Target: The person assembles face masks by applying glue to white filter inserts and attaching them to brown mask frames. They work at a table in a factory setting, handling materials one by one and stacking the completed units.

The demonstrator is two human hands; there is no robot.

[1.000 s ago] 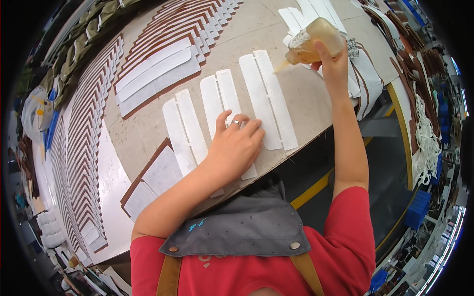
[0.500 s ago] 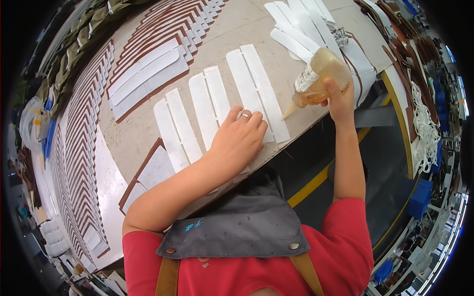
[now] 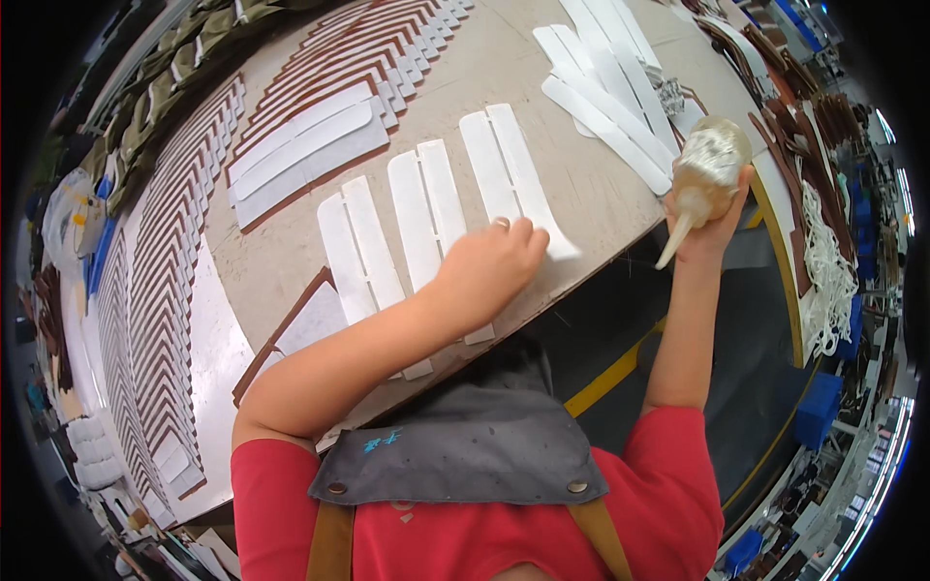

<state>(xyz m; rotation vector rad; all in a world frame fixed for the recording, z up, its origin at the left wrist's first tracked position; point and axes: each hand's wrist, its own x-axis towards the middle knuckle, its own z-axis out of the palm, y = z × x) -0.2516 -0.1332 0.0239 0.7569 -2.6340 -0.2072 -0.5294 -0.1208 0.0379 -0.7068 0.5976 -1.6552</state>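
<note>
My left hand (image 3: 492,268) is bent over the near end of the rightmost white slotted panel (image 3: 496,155), its fingers curled and gripping that end. The panel's near right corner curls up off the table beside my fingertips. Two similar white panels, a middle one (image 3: 418,189) and a left one (image 3: 346,237), lie side by side to the left, partly under my forearm. Off the table's right edge, my right hand (image 3: 722,232) is wrapped round a translucent squeeze bottle (image 3: 715,160) of amber liquid. Silvery wrapping covers part of it, and its long nozzle points down.
Overlapping rows of brown-edged white pieces (image 3: 310,136) cover the table's (image 3: 620,228) far left. More white strips (image 3: 605,97) lie fanned at the far right, beside crumpled foil (image 3: 670,95). White cords (image 3: 823,276) hang at the right. A blue bin (image 3: 819,412) stands beyond.
My right hand has carried the bottle right, away from the panel and past the table edge. My left hand has shifted slightly right, and the rightmost panel's near corner has lifted.
</note>
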